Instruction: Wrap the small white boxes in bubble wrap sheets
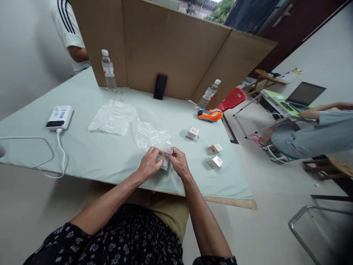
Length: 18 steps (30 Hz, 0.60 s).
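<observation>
Close to the table's front edge, my left hand (150, 161) is closed around a small packet wrapped in bubble wrap (164, 164). What is inside the packet cannot be made out. My right hand (179, 161) pinches a loose flap at the packet's upper edge. Just beyond the hands lies a loose sheet of bubble wrap (149, 133), and left of it a crumpled clear plastic bag (112, 117). To the right of my hands are three small white boxes: one (192, 133) farther back, another (215, 148) nearer, and the third (214, 162) in front.
An orange tape dispenser (211, 115) lies at the right edge. A cardboard screen (171, 48) stands at the back with a phone (160, 86) and two water bottles, left (108, 71) and right (209, 95). A white power bank (60, 117) trails a cable at left. Two other people are nearby.
</observation>
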{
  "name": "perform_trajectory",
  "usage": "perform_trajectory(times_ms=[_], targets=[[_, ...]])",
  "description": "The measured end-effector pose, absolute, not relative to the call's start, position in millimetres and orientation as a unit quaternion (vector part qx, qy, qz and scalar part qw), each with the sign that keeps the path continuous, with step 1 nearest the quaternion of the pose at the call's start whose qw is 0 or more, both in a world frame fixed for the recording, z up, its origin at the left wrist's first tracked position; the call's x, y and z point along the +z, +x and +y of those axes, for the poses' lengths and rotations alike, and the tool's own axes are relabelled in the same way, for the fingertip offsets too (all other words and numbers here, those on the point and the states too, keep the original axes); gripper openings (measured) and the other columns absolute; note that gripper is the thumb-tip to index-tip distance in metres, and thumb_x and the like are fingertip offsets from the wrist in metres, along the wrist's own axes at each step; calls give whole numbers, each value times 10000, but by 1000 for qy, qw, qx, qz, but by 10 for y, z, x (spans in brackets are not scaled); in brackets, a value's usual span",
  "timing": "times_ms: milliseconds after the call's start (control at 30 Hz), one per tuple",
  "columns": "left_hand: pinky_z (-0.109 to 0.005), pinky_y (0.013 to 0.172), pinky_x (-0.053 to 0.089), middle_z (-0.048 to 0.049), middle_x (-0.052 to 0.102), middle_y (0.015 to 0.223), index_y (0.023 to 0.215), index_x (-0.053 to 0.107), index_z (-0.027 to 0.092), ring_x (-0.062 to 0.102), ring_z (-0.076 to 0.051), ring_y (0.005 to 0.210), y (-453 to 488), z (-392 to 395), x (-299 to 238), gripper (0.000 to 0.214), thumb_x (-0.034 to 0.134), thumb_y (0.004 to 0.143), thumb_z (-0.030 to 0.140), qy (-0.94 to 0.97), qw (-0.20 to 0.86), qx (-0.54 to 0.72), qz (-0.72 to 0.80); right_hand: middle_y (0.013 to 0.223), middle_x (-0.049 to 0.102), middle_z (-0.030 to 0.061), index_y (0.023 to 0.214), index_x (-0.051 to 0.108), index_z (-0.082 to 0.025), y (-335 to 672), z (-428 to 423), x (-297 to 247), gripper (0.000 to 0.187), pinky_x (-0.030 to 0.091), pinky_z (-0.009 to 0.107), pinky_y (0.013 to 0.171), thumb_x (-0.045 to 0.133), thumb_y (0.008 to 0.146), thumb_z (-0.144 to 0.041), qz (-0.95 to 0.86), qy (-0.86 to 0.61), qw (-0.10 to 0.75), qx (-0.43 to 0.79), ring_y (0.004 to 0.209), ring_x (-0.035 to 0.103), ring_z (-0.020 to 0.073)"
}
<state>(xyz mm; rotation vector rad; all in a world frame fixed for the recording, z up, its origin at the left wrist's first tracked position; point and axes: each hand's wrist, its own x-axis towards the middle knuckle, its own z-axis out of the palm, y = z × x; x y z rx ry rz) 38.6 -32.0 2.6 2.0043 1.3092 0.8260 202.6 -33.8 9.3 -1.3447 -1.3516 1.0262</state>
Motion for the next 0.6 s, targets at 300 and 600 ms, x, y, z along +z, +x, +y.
perform_trajectory(times_ms=[300,600], targets=[[-454,1154,351,-124,486,1407,1049,609,190,427,-280,1359,320,-187,-15,379,624,683,96,764,332,305,462,1225,683,86,1062,664,-216,2062,-723,74,324,417,406,1069,684,778,-371,-665,-526,405,344,1190,603,256],[-390,966,499,-72,691,1090,983,644,166,628,-242,1067,211,-110,99,244,569,818,329,660,535,310,427,911,681,42,988,642,-195,1901,-646,-9,305,501,310,751,664,762,-399,-602,-607,406,322,818,607,191]])
